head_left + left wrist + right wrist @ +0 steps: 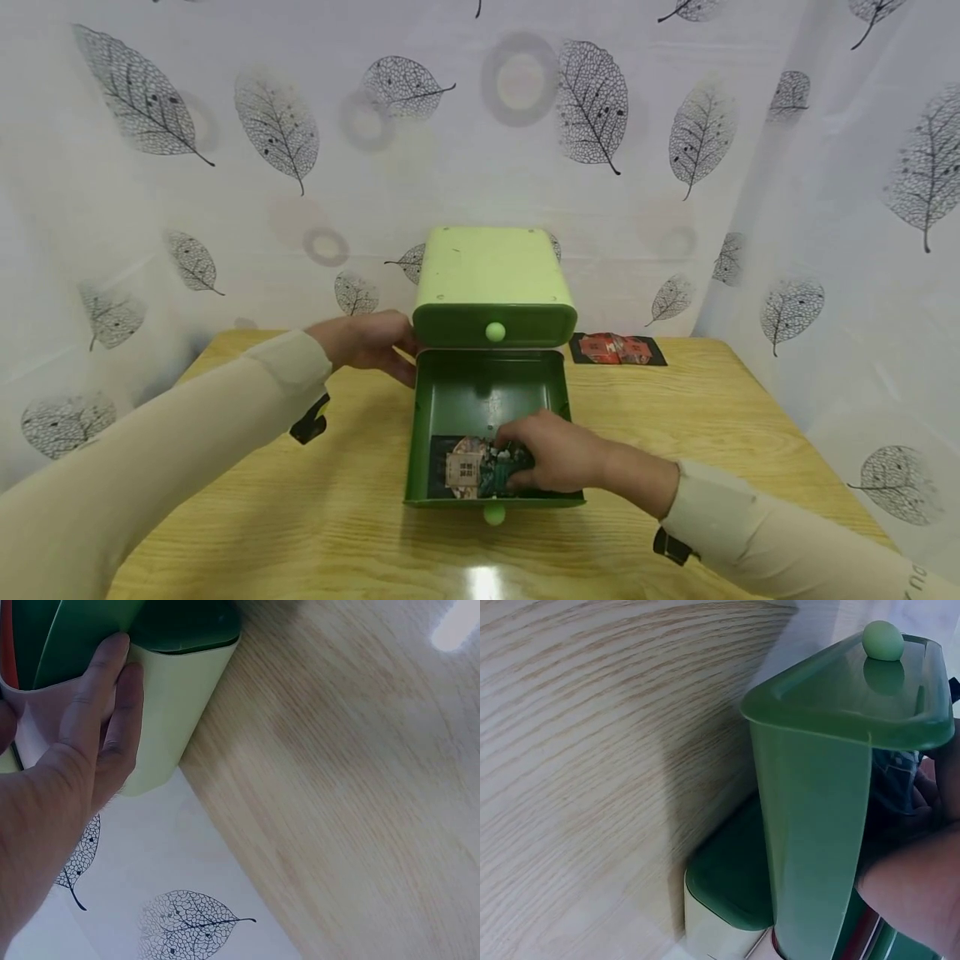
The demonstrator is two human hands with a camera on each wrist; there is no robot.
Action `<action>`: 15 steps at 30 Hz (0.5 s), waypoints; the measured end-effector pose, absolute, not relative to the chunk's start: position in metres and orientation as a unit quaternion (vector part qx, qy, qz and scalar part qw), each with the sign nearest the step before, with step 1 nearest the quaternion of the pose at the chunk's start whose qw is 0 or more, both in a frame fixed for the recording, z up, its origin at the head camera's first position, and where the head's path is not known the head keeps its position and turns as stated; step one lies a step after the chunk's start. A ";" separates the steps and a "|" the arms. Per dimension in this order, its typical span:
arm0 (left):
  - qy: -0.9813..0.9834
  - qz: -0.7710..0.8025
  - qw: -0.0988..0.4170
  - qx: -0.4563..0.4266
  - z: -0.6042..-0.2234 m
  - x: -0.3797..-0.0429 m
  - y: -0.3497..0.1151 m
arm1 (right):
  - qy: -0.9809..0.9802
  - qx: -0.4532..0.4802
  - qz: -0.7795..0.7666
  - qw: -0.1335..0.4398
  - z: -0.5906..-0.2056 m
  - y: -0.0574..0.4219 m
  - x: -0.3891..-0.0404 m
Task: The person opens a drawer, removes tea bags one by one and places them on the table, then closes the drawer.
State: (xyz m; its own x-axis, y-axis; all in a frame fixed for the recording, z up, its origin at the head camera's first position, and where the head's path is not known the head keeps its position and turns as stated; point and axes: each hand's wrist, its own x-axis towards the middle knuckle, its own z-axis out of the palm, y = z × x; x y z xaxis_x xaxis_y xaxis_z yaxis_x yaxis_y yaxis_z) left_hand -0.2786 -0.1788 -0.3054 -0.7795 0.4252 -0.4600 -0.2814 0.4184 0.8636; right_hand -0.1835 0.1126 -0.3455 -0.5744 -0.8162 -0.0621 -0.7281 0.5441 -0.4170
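Note:
A small drawer cabinet [491,267] has a pale yellow-green top and green drawer fronts with round knobs. One green drawer [480,375] below the top one is pulled out toward me. Near its front lies a dark flat packet [462,469] with a pale label and a printed picture. My right hand [558,452] reaches into the drawer and grips the packet's right part between curled fingers and thumb, covering that end. My left hand [375,340] is at the cabinet's left side; in the left wrist view its straight fingers [101,690] press against a pinkish tier.
A black and red packet [617,349] lies on the wooden table [675,417], right of the cabinet. A white curtain [480,150] with leaf prints hangs behind and at both sides. Beneath the pulled-out drawer is a lower yellow-green tier [172,697].

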 end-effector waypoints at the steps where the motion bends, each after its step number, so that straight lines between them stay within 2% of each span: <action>1: 0.776 0.537 0.328 0.045 -0.305 -0.278 -0.179 | 0.868 -0.448 -0.175 0.121 -0.346 0.112 -0.183; 10: 0.771 0.540 0.333 0.049 -0.304 -0.276 -0.179 | 0.863 -0.457 -0.191 0.097 -0.345 0.113 -0.181; 15: 0.771 0.541 0.333 0.049 -0.305 -0.276 -0.180 | 0.867 -0.452 -0.201 0.063 -0.336 0.118 -0.183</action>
